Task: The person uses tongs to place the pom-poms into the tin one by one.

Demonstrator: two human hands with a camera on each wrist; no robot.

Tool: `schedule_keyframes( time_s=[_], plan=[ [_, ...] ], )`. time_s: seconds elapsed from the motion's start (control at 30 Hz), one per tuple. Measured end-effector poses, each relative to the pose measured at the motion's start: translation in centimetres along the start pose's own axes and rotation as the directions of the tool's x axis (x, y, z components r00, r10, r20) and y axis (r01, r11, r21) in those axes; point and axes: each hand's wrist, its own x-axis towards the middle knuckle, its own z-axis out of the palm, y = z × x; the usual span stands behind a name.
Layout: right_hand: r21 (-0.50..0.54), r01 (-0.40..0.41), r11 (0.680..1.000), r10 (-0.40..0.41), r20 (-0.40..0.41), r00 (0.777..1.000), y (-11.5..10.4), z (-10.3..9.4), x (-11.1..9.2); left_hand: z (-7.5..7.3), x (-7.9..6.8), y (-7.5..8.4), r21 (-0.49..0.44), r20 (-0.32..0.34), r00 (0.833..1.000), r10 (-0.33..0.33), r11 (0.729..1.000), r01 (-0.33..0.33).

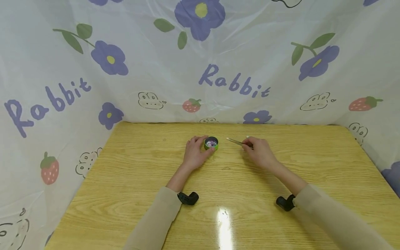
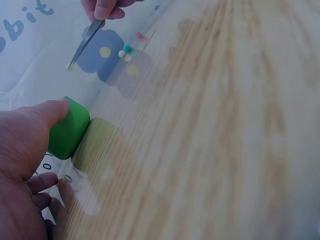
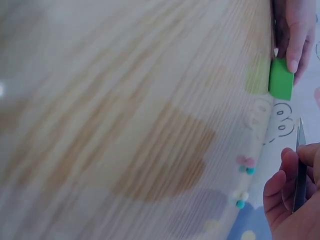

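Note:
My left hand [image 1: 196,152] holds a small round green container [image 1: 211,148] on the table, thumb on the near side and fingers round the far side. The container's dark opening faces up, and something purple and whitish shows inside. In the left wrist view the thumb presses on the green wall [image 2: 72,130]. My right hand [image 1: 260,152] pinches metal tweezers [image 1: 235,141], which point left toward the container, apart from it. A small pale speck [image 2: 69,67] shows at their tips; its kind is unclear.
Small pink [image 3: 248,161], teal [image 3: 250,170] and white [image 3: 244,195] balls lie on the table near the right hand. The wooden table [image 1: 131,194] meets a printed curtain [image 1: 168,62] at its back edge. Black wrist devices [image 1: 188,198] sit at both cuffs.

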Motion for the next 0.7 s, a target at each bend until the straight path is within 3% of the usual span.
schedule_keyframes(
  time_s=[0.7],
  plan=[
    [-0.004, 0.011, 1.000, -0.011, 0.015, 1.000, -1.6, 1.2, 1.0, 0.1, 0.0, -0.2, 0.001, -0.008, 1.000, 0.006, 1.000, -0.006]
  ],
)
